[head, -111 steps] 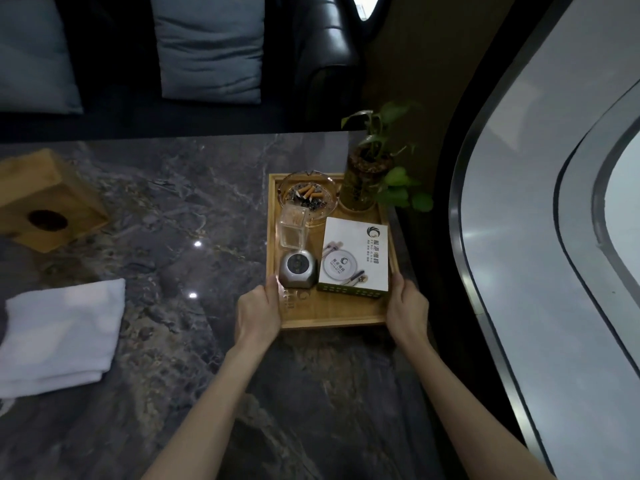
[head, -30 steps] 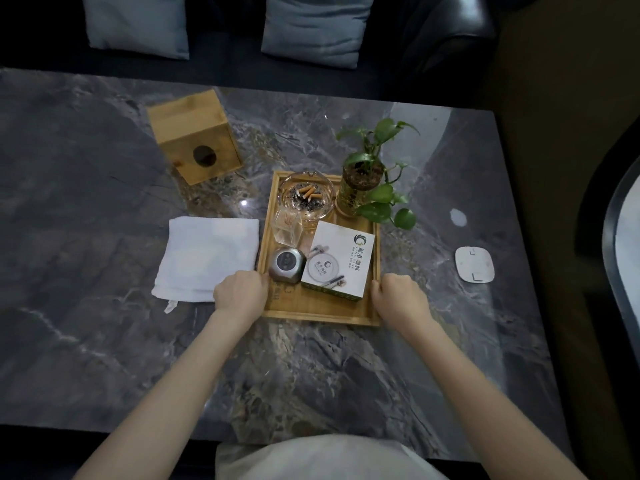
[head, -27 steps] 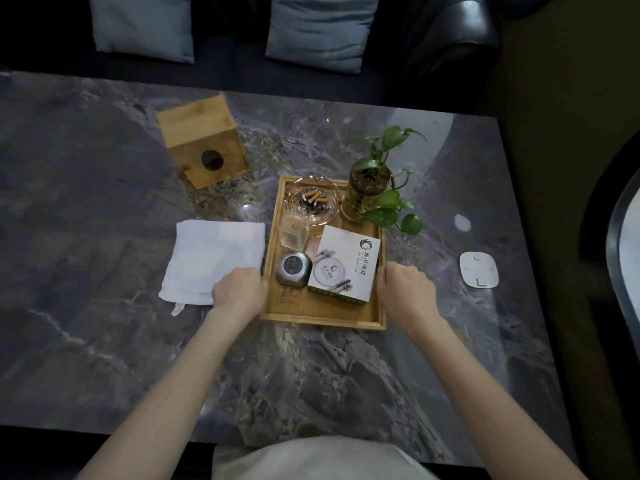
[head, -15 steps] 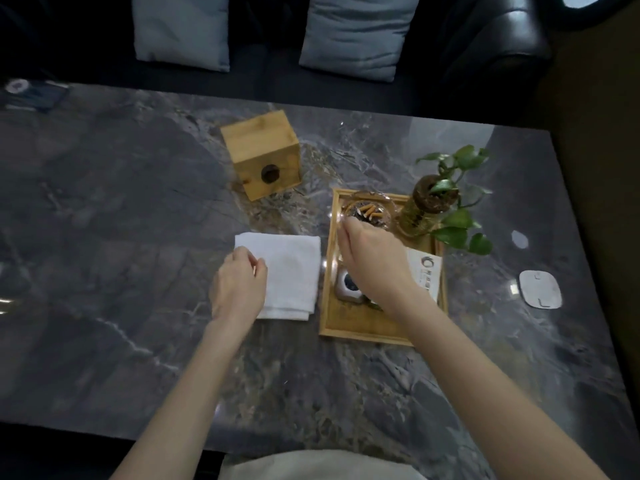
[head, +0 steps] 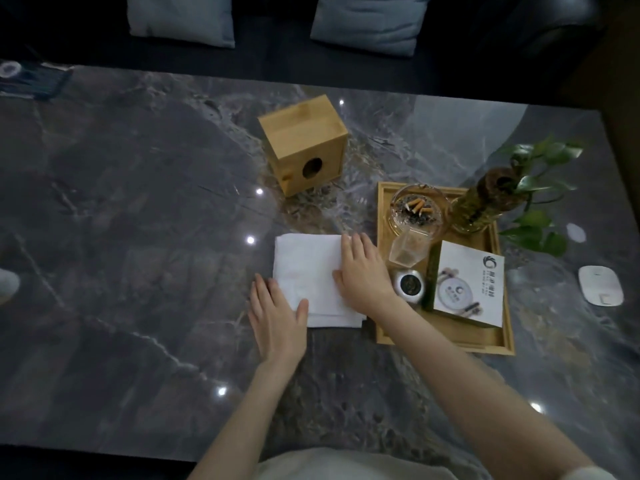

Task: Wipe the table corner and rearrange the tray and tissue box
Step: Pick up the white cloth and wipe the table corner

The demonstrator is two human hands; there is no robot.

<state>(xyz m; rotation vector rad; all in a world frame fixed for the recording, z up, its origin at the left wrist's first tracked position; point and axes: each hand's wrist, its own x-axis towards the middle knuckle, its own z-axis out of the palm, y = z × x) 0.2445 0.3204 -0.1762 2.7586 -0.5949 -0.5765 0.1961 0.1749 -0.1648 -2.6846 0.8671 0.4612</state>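
Observation:
A folded white cloth [head: 304, 268] lies on the dark marble table [head: 156, 237], just left of a wooden tray [head: 443, 336]. My left hand [head: 277, 315] rests flat on the cloth's lower left corner, fingers spread. My right hand [head: 362, 271] lies flat on the cloth's right part, beside the tray's left rim. The wooden tissue box [head: 304, 143] stands behind the cloth, its round hole facing me. The tray holds a glass ashtray [head: 417, 211] with cigarette butts, a small glass [head: 407, 251], a round silver gadget [head: 410, 284], a white card box [head: 467, 282] and a potted plant [head: 491, 199].
A white flat device [head: 601, 285] lies on the table right of the tray. A dark item [head: 33, 79] sits at the far left corner. Grey cushions [head: 370, 22] lean on a dark sofa behind the table. The table's near edge runs just before my body.
Both hands have let go of the tray, which now sits away from the table's right corner. They moved left onto the white cloth. My view has shifted left.

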